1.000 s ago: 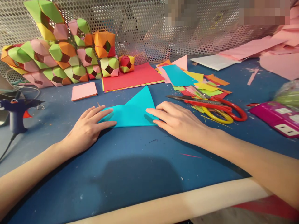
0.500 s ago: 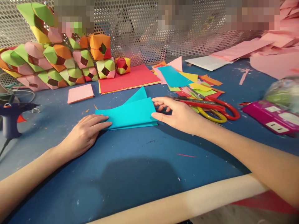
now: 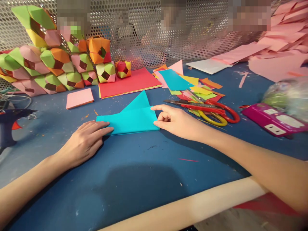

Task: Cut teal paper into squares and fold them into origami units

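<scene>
Mid-fold: my left hand (image 3: 84,142) lies flat and open, pinning the left end of the turquoise paper (image 3: 132,120) at the middle of the bench (image 3: 144,166), while my right hand (image 3: 176,121) seems to pinch the top flap's right corner, which needs squaring before I crease.

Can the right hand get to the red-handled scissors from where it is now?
Probably yes: the right hand touches the right edge of the folded turquoise paper sheet, and the red-handled metal scissors lie just beyond it, nothing between them.

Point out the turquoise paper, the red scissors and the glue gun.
turquoise paper (image 3: 131,120), head view, middle of the folded front layer.
red scissors (image 3: 209,108), head view, red shank beside the handles.
glue gun (image 3: 9,114), head view, dark barrel.
</scene>
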Motion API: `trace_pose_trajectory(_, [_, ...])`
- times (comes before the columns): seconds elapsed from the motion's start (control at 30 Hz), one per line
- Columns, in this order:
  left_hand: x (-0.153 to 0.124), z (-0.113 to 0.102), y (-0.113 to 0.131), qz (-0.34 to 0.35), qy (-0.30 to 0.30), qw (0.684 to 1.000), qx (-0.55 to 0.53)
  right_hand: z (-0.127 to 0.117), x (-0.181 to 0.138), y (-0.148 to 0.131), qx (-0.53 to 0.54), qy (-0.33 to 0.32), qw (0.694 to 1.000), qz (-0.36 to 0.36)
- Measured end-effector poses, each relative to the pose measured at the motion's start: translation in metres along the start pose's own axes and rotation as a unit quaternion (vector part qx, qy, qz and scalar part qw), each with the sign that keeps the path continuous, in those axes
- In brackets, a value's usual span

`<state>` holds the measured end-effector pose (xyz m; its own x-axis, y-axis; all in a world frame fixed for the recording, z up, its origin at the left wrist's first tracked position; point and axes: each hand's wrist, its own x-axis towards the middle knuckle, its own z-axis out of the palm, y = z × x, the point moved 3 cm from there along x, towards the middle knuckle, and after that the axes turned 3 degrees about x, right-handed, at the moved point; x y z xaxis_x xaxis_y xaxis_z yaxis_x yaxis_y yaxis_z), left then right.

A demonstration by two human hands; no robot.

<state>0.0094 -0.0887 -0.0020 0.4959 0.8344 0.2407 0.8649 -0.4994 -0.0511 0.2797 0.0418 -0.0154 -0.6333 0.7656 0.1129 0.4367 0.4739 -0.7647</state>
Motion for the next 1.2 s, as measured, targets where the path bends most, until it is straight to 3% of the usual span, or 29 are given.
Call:
trace_pose_trajectory(0.33, [0.002, -0.002, 0.007, 0.026, -0.008, 0.997, 0.074, -0.001, -0.001, -0.003, -0.062, 0.014, 0.998, -0.011])
trace_pose_trajectory(0.6, [0.004, -0.005, 0.013, 0.044, -0.013, 0.993, 0.107, 0.002, -0.003, -0.005, -0.145, 0.008, 0.987, -0.068])
trace_pose_trajectory(0.87, [0.008, -0.007, 0.028, 0.029, -0.047, 0.989, 0.135, 0.008, -0.01, -0.008, -0.304, 0.037, 0.935, -0.179])
trace_pose_trajectory(1.2, [0.01, -0.008, 0.043, -0.011, -0.109, 0.986, 0.129, 0.011, -0.015, -0.015, -0.403, 0.038, 0.886, -0.226])
